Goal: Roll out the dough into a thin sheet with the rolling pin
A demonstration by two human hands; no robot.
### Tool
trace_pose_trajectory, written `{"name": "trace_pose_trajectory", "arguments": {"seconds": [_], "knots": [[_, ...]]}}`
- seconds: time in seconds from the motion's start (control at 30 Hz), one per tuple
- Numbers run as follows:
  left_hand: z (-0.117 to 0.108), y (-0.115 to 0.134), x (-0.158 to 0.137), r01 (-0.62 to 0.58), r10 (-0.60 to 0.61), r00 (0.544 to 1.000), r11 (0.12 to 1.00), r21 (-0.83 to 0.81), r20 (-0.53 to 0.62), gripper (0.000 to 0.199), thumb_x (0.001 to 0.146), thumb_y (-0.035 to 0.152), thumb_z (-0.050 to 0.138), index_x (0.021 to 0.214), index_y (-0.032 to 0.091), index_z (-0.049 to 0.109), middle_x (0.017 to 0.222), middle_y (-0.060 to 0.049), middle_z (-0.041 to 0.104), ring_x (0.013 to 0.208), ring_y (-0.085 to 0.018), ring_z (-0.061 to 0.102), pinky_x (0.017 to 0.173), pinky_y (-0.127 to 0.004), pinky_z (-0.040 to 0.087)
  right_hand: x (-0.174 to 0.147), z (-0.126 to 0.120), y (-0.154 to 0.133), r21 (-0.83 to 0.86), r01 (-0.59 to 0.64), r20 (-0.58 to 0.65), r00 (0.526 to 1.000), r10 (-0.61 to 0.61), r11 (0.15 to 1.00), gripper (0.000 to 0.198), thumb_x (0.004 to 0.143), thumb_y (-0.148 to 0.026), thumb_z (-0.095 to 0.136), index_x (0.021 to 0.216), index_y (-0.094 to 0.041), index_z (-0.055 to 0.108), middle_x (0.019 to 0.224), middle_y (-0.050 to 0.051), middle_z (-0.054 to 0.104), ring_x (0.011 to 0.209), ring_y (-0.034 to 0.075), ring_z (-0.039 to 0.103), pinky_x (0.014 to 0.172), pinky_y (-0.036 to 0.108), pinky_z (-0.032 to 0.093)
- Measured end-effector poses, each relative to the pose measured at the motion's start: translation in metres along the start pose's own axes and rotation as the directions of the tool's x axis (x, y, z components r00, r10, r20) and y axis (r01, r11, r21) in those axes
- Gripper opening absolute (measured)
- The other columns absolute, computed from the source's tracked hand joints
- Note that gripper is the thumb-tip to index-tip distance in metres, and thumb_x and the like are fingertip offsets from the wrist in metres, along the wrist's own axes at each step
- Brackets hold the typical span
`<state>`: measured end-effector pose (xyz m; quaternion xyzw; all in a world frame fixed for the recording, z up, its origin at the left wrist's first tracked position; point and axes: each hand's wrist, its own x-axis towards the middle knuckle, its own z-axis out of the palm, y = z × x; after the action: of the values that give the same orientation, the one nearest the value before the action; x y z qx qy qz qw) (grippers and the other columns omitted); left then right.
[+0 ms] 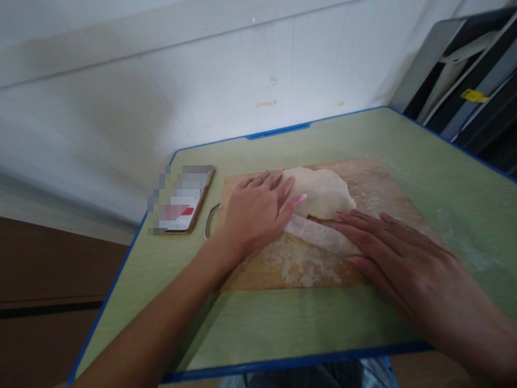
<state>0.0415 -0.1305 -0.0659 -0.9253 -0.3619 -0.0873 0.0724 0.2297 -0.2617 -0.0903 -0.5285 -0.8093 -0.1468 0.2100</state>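
Observation:
A flattened sheet of pale dough (319, 188) with an uneven edge lies on a floured wooden board (388, 186). In front of it, a flour-whitened rolling pin (319, 234) slants down to the right, both its ends covered by my hands. My left hand (258, 207) rests palm down over the pin's left end, fingers spread onto the dough and board. At the pin's other end is my right hand (399, 256), with straight fingers on the far side and the thumb on the near side. The contact under both palms is hidden.
A phone (188, 207), partly pixelated, lies on the green table (283, 328) left of the board. Beside the board's left edge is a metal handle (208, 221). A white wall (242, 81) stands behind the blue-edged table. Dark folded items (476, 81) lean at the right.

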Motion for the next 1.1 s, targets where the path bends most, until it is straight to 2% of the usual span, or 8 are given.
{"name": "trace_pose_trajectory", "arguments": {"seconds": [0.13, 0.27, 0.43, 0.57, 0.7, 0.87, 1.0, 1.1], "knots": [[0.001, -0.001, 0.012, -0.016, 0.017, 0.999, 1.000, -0.025, 0.033, 0.056, 0.098, 0.048, 0.016, 0.130, 0.019, 0.052, 0.134, -0.010, 0.054, 0.122, -0.024, 0.052, 0.100, -0.040, 0.039, 0.002, -0.001, 0.004, 0.124, -0.056, -0.014, 0.998, 0.058, 0.991, 0.030, 0.094, -0.025, 0.039, 0.115, -0.016, 0.058, 0.117, 0.010, 0.066, 0.107, 0.021, 0.062, 0.086, 0.041, 0.055], [-0.001, -0.002, 0.020, -0.001, 0.004, 0.997, 0.999, -0.047, 0.074, 0.055, 0.098, 0.051, 0.016, 0.129, 0.023, 0.052, 0.129, -0.006, 0.058, 0.117, -0.023, 0.056, 0.095, -0.038, 0.043, 0.000, -0.002, 0.005, 0.215, -0.086, -0.005, 0.996, 0.089, 0.973, 0.029, 0.093, -0.023, 0.040, 0.117, -0.019, 0.057, 0.119, 0.006, 0.064, 0.108, 0.018, 0.061, 0.089, 0.035, 0.054], [-0.001, -0.004, 0.031, 0.009, 0.002, 0.995, 0.994, -0.108, 0.102, 0.060, 0.096, 0.057, 0.013, 0.123, 0.025, 0.056, 0.121, -0.005, 0.063, 0.111, -0.025, 0.058, 0.091, -0.039, 0.044, -0.005, -0.002, 0.006, 0.268, -0.133, 0.014, 0.991, 0.134, 0.954, 0.030, 0.092, -0.020, 0.040, 0.119, -0.025, 0.052, 0.119, 0.003, 0.063, 0.109, 0.018, 0.060, 0.093, 0.035, 0.052], [-0.002, -0.005, 0.041, -0.026, 0.046, 0.993, 0.983, -0.182, 0.108, 0.058, 0.096, 0.054, 0.014, 0.115, 0.022, 0.060, 0.110, -0.005, 0.066, 0.104, -0.023, 0.060, 0.088, -0.037, 0.044, -0.007, 0.000, 0.007, 0.277, -0.195, 0.046, 0.981, 0.190, 0.941, 0.027, 0.092, -0.025, 0.042, 0.117, -0.027, 0.051, 0.116, 0.002, 0.064, 0.105, 0.018, 0.062, 0.090, 0.035, 0.054], [-0.005, -0.005, 0.052, 0.019, 0.008, 0.995, 0.965, -0.260, 0.101, 0.060, 0.096, 0.054, 0.016, 0.095, 0.018, 0.064, 0.097, -0.006, 0.067, 0.090, -0.021, 0.062, 0.079, -0.033, 0.045, -0.010, 0.001, 0.007, 0.258, -0.251, 0.075, 0.968, 0.239, 0.933, 0.028, 0.092, -0.033, 0.043, 0.117, -0.026, 0.051, 0.118, 0.002, 0.064, 0.104, 0.018, 0.063, 0.086, 0.033, 0.056], [-0.003, -0.005, 0.063, 0.051, -0.011, 0.992, 0.947, -0.317, 0.127, 0.064, 0.093, 0.060, 0.019, 0.079, 0.017, 0.064, 0.083, -0.007, 0.067, 0.078, -0.020, 0.062, 0.070, -0.032, 0.044, -0.012, 0.003, 0.009, 0.229, -0.232, 0.072, 0.973, 0.221, 0.945, 0.036, 0.089, -0.039, 0.047, 0.122, -0.025, 0.050, 0.120, 0.004, 0.063, 0.103, 0.022, 0.064, 0.083, 0.035, 0.057], [-0.002, -0.006, 0.073, 0.042, 0.008, 0.992, 0.921, -0.387, 0.128, 0.060, 0.093, 0.057, 0.023, 0.074, 0.016, 0.063, 0.075, -0.007, 0.065, 0.069, -0.018, 0.060, 0.064, -0.030, 0.041, -0.010, 0.002, 0.011, 0.202, -0.245, 0.061, 0.970, 0.237, 0.948, 0.039, 0.087, -0.037, 0.049, 0.124, -0.026, 0.048, 0.116, 0.004, 0.066, 0.096, 0.024, 0.067, 0.077, 0.033, 0.059], [-0.001, -0.007, 0.082, 0.020, 0.034, 0.992, 0.902, -0.432, 0.118, 0.055, 0.094, 0.052, 0.028, 0.074, 0.015, 0.063, 0.077, -0.009, 0.067, 0.070, -0.018, 0.060, 0.065, -0.030, 0.041, -0.008, -0.001, 0.012, 0.214, -0.263, 0.077, 0.965, 0.252, 0.941, 0.041, 0.086, -0.035, 0.049, 0.126, -0.030, 0.046, 0.114, 0.003, 0.068, 0.093, 0.026, 0.068, 0.072, 0.033, 0.061]]}}
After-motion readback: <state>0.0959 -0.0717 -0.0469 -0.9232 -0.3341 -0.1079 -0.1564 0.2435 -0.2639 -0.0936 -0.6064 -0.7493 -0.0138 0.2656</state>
